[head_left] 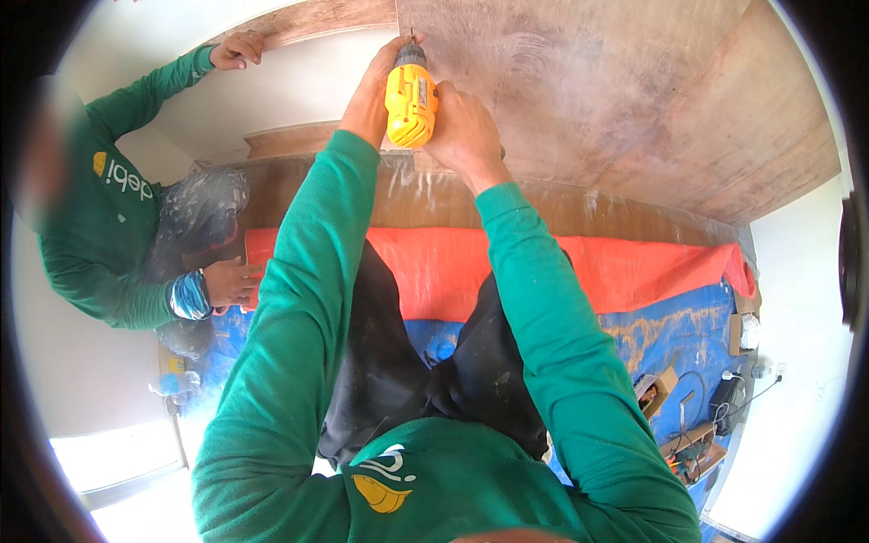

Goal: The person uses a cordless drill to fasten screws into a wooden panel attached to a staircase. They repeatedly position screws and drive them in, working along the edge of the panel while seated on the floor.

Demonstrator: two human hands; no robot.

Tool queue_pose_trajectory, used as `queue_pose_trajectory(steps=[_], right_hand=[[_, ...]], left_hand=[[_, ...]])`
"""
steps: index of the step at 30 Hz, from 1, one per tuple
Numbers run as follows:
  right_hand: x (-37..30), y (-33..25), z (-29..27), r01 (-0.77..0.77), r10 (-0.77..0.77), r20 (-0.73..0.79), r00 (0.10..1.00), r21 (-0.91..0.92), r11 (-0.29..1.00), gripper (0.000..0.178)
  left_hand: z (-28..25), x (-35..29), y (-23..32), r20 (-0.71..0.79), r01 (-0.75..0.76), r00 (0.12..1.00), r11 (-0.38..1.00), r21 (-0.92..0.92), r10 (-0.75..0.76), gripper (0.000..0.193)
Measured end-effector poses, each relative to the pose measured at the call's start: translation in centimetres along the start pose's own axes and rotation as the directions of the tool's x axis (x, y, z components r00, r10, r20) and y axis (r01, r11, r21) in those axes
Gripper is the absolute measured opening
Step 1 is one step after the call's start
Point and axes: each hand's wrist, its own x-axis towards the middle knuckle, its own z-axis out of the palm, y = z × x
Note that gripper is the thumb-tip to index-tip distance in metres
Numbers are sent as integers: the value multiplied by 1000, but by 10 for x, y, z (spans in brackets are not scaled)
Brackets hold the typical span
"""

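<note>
A yellow and black cordless drill (412,107) points away from me, its chuck and bit up at the left edge of a large wooden panel (615,100). Wrapped round the drill's grip from the right is my right hand (466,134); the grip itself is hidden. My left hand (369,98) reaches up along the drill's left side. Its fingertips come together beside the bit, against the panel's edge. Whatever they pinch there is too small to make out.
At the left a person in a green sweatshirt (81,244) rests one hand (237,50) near a wooden strip (312,20). Their other hand (231,282) is by an orange-red sheet (625,271). A blue tarp (670,335) lies below; boxes of tools (692,452) and cables stand at the right.
</note>
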Motion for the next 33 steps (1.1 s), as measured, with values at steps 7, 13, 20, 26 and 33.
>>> queue_pose_trajectory(steps=[7,13,20,26,33], right_hand=[[1,0,1,-19,21,38,999,-51,999,39],[1,-2,-3,-68,71,61,996,-49,996,42],[-1,-10,1,-84,87,97,992,-40,996,41],[0,-12,2,-92,98,88,991,-71,993,40],[0,-12,3,-88,91,119,989,-28,996,38]], left_hand=[[-4,-2,9,144,230,968,957,-175,-206,50],[-8,-78,-4,100,-43,995,950,308,13,60],[8,-96,-3,-43,-118,986,860,496,160,54],[7,-105,-2,-6,-147,986,896,420,165,54],[10,-108,2,-68,-83,989,871,485,132,60]])
